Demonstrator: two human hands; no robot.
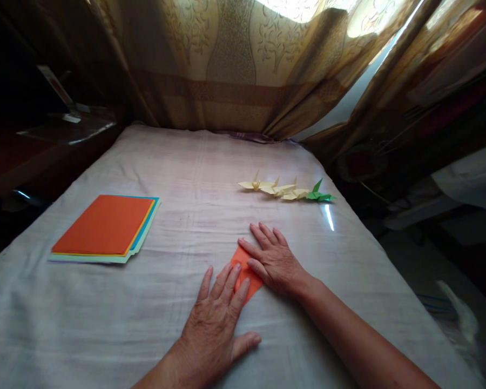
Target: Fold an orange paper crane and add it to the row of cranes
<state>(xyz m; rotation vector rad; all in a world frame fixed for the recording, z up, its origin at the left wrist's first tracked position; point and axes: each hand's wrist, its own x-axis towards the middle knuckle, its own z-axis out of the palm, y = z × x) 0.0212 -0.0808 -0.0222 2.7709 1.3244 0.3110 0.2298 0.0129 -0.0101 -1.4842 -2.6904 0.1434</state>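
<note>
Under both flat, open palms: orange paper (245,275); left hand (214,319) presses near edge, right hand (273,259) far edge, neither gripping.

One head-worn camera looks forward and down across the bed (186,162), close over its near edge, facing the far curtain (235,65).

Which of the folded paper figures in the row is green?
The folded figure at the row's right end; the other figures are pale yellow.
</note>
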